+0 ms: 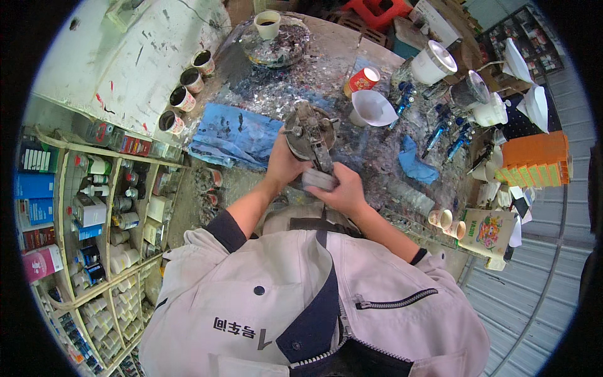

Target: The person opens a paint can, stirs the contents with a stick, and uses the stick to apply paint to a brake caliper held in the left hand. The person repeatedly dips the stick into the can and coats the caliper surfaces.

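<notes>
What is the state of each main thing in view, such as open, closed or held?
Metal device, held in left hand and right hand
Cup on round stand, open, dark inside
Row of cups, open, dark inside
White pointed-rim cup, open
White bucket, apparently lidded
Left blue cloth, spread, creased
Right blue cloth, crumpled
Jacket zip, partly open

The paint-spattered table (254, 95) bears a wide blue sheet (233, 134), a red cup (361, 82) and a white lidded tub (432, 64).

Grips a round, grimy metal device (308, 131) at frame centre, left hand (284, 161) at its side, right hand (344, 190) on a pale grey piece (319, 180) just below. Shows blue cloth (233, 135) left of centre, dark-filled cups (182, 99) at upper left, blue spray guns (434, 137) right of centre.
</notes>
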`<state>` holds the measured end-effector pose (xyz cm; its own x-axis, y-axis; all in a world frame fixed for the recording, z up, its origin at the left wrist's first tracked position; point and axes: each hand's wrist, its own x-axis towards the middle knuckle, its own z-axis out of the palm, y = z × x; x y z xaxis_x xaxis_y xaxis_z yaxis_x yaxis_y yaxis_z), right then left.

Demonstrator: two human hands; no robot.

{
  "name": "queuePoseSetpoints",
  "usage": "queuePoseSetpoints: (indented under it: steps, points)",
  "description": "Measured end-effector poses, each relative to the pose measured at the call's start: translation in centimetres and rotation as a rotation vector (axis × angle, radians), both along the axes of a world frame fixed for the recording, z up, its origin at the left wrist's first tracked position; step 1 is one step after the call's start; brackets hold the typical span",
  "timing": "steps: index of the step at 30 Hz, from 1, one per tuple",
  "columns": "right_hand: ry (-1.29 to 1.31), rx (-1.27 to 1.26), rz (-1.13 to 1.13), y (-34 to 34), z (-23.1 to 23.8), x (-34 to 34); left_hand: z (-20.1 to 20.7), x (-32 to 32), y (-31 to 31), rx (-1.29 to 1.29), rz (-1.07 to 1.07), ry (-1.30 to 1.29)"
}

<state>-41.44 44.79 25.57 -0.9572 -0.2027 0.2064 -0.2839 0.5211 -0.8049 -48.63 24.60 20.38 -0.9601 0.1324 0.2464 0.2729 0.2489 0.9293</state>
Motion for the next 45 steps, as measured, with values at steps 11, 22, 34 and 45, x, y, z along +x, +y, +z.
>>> queuePoseSetpoints:
  steps: [11, 22, 34, 45]
  points:
    - [0.02, -0.408, -0.284, -0.9, 3.7, -3.4, 5.4, 0.2, 1.1, -0.162, 0.17, 0.143]
    - [0.035, -0.672, -0.197, -2.1, 9.6, -7.3, 7.1, -0.5, -3.9, -0.208, 0.126, 0.224]
    - [0.117, -0.556, -0.082, -6.5, 11.8, -6.9, 7.4, -2.0, -8.4, 0.037, 0.04, 0.198]
    - [0.209, -0.732, -0.112, -7.7, 10.9, -6.7, 6.2, -3.8, -12.0, 0.159, -0.232, -0.059]
